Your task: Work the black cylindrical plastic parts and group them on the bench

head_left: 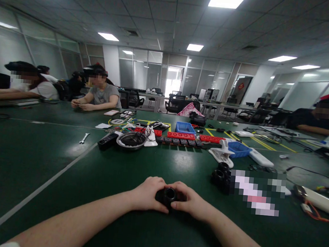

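Note:
A short black cylindrical part with a round hole in its top (pixel 170 194) is between my hands, low over the green table. My left hand (pixel 150 194) curls around its left side, thumb in front. From the right, my right hand (pixel 190 199) closes on the same part with thumb and fingers. The palms hide much of its sides, so I cannot tell whether it rests on the table. Several similar black round parts (pixel 221 176) stand grouped to the right, beyond my right hand.
Beyond my hands lie a metal bowl (pixel 131 140), a black handheld device (pixel 108 140), a white clip stand (pixel 223 153), a blue tray (pixel 238 149) and red strips (pixel 181 135). A wrench (pixel 84 138) lies left. Cables and a white device (pixel 323 202) are at right. Other people sit around the table.

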`<control>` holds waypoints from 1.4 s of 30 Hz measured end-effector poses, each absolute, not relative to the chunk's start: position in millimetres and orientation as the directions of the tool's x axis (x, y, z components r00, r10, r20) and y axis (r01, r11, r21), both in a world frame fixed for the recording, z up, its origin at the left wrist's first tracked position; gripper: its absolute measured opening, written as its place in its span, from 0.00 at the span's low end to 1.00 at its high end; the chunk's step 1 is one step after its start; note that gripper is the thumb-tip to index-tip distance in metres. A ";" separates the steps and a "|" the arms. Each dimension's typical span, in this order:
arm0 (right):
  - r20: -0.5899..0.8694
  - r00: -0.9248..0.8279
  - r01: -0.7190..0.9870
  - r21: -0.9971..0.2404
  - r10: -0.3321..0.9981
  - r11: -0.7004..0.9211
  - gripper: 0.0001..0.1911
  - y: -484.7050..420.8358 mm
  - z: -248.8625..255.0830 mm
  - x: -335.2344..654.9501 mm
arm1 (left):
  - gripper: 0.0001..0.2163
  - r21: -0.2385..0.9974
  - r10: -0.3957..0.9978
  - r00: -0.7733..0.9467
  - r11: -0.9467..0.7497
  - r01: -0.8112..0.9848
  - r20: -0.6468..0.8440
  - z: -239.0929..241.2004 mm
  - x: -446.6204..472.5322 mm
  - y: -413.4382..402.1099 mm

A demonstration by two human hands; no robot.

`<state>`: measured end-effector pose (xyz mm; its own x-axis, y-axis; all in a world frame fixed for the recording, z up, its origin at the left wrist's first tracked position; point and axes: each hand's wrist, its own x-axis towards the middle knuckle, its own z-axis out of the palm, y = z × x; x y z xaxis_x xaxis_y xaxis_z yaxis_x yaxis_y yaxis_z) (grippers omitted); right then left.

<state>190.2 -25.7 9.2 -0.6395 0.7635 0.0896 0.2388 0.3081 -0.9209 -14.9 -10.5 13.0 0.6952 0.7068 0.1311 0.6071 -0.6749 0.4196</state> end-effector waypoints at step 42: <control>0.228 -0.326 0.464 -0.807 0.918 0.366 0.15 -43.4 3.9 170.0 | 0.19 0.346 0.774 0.619 -0.621 0.703 0.132 10.9 -6.9 -20.9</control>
